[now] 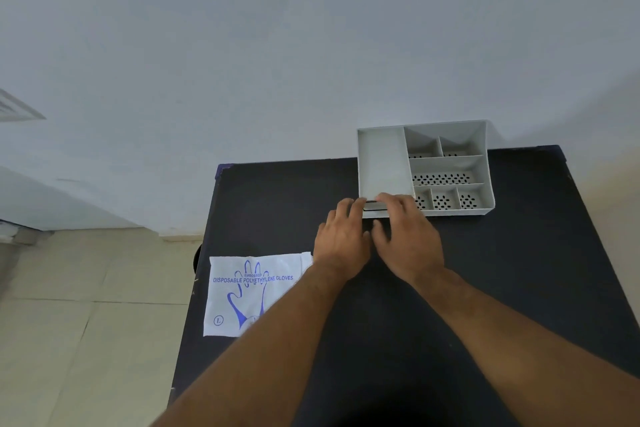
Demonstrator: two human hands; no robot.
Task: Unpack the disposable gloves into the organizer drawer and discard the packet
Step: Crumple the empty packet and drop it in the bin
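A grey organizer (pixel 450 163) with several compartments stands at the far right of the black table (pixel 277 204). Its left part is a long plain section (pixel 382 163), and a drawer front with a dark handle slot (pixel 374 206) shows at the near edge. My left hand (pixel 341 239) and my right hand (pixel 407 236) are side by side at that drawer front, fingertips on it. A white packet (pixel 252 291) printed "Disposable Polyethylene Gloves" with a blue hand drawing lies flat at the table's left edge, partly under my left forearm.
A pale wall rises just behind the table. Beige floor tiles (pixel 69 322) lie to the left, beyond the table's left edge. A dark round object (pixel 196 258) peeks out beside that edge.
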